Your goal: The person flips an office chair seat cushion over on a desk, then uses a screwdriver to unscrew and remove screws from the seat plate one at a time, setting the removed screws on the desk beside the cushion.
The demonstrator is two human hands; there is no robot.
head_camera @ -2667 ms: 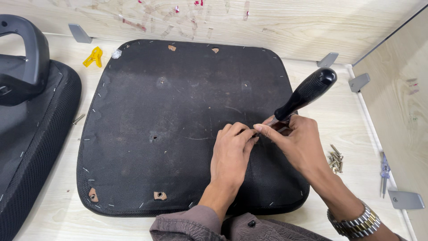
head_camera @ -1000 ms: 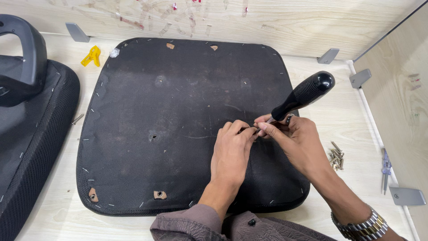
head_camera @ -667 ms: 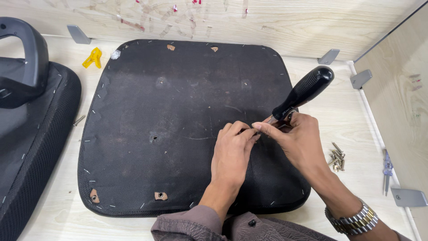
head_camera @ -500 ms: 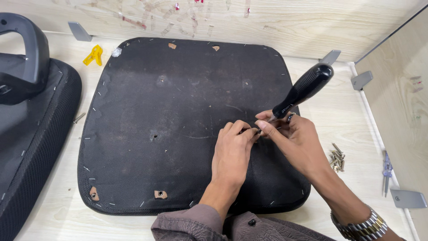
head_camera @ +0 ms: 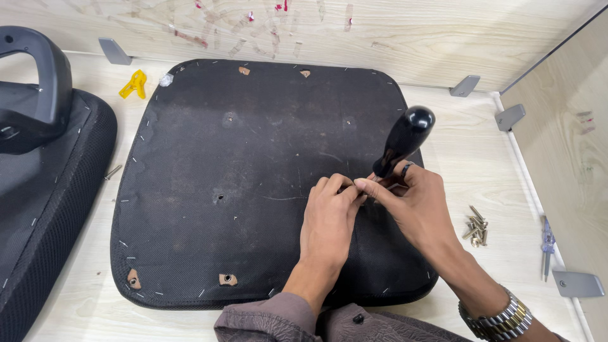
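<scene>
A black fabric-covered chair seat (head_camera: 253, 171) lies upside down on the light wooden bench, its edge stapled all round. My left hand (head_camera: 329, 218) rests on the seat's right half with fingers curled together at a spot on the fabric. My right hand (head_camera: 415, 202) meets it there, fingertips pinched, and holds a tool with a black rounded handle (head_camera: 403, 139) that sticks up and away from me. What sits under the fingertips is hidden. A metal watch (head_camera: 500, 316) is on my right wrist.
A second black chair part with an armrest (head_camera: 35, 82) lies at the left. A pile of screws (head_camera: 476, 225) and a small plier-like tool (head_camera: 547, 247) lie at the right. A yellow plastic piece (head_camera: 134, 83) sits at the back left. Wooden walls with grey brackets (head_camera: 465, 85) enclose the bench.
Both hands stay at the same spot on the seat. The tool's handle has shifted slightly, tilting a little more upright; the fingers have made small adjustments.
</scene>
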